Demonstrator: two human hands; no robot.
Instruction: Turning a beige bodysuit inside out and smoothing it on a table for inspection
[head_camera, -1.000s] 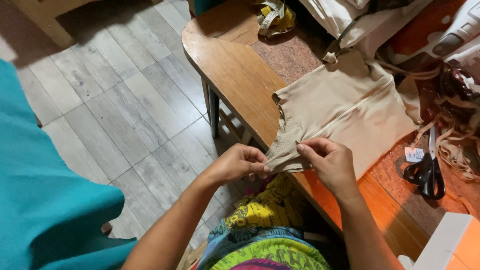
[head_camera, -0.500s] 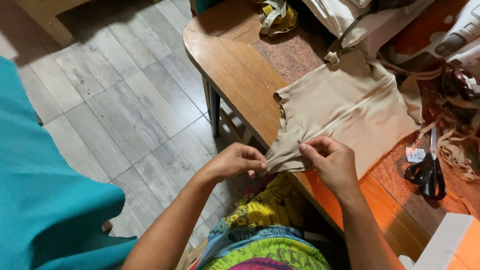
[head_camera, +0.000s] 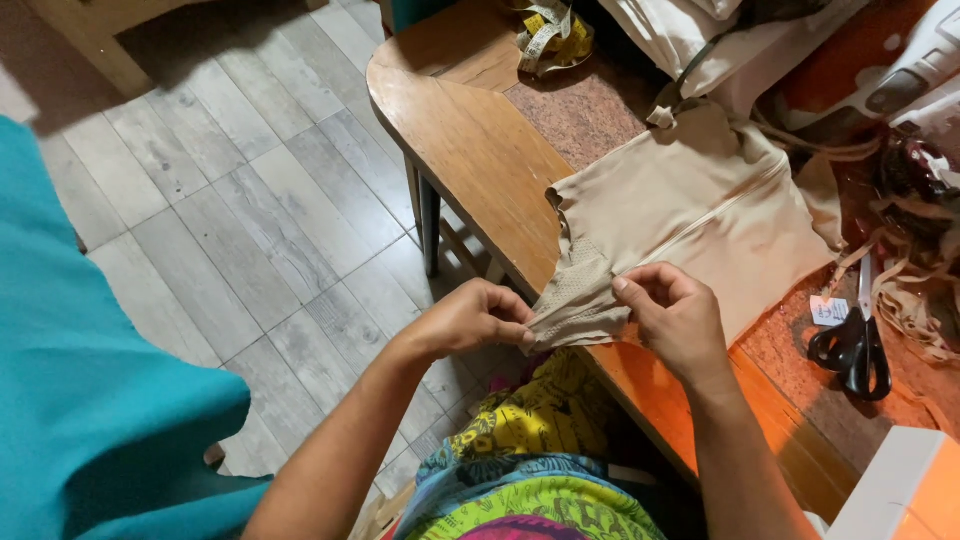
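- Beige fabric piece (head_camera: 690, 210) lies spread over the wooden bench (head_camera: 470, 140); its near corner hangs off the bench edge toward our lap.
- Left hand (head_camera: 470, 320): fingers pressed together, pinching the mesh-textured corner of the cloth just off the bench edge, likely to keep it taut.
- Right hand (head_camera: 675, 315): fingers curled, thumb and forefinger pinching a fold of the same edge just beside the left; the short span of cloth between the two hands looks stretched, as if for close work on the edge.
- Bulk of the cloth rests flat on the bench, so its weight is carried there and not by our hands.
- Black-handled scissors (head_camera: 855, 345) lie to the right on the bench, near our right hand but untouched.
- Yellow measuring tape (head_camera: 550, 30) is coiled at the far end, well apart.
- Teal cloth (head_camera: 90, 400) drapes at left above the grey plank floor (head_camera: 230, 230).
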